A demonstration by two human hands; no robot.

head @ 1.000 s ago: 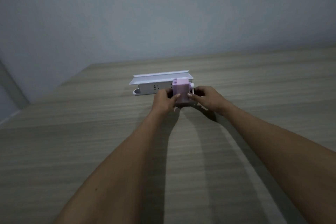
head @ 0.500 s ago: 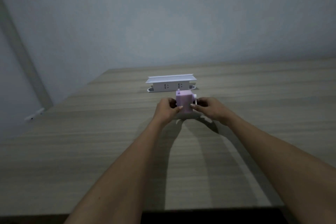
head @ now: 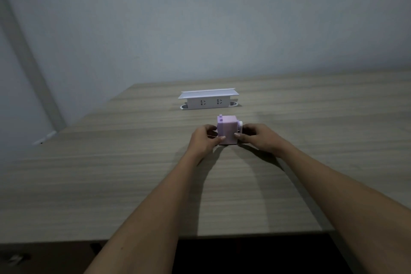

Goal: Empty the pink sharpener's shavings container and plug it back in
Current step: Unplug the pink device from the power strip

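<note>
— Where is the sharpener?

— The pink sharpener (head: 228, 131) stands upright on the wooden surface (head: 111, 173), out in front of me near the middle. A small stub sticks up from its top left corner, and a pale round part shows on its right side.

— And your hands?

— Both arms reach straight forward, forearms bare. My left hand (head: 203, 140) presses the sharpener's left face, with the thumb lying across the near lower corner. My right hand (head: 259, 137) closes on its right side, the fingers (head: 239, 134) touching just beside that pale round part. So my 2 hands grip the pink block between them, curled narrow around it.

— Can you see the shavings container?

— I cannot tell which part of the body is the container, nor what is in it; the picture is dim and the block looks closed.

— What lies beyond it?

— A white power strip (head: 209, 102) with 2 socket sets facing me rests farther back on the surface, well apart from the sharpener. Behind it rises a plain grey wall (head: 200, 18).
</note>
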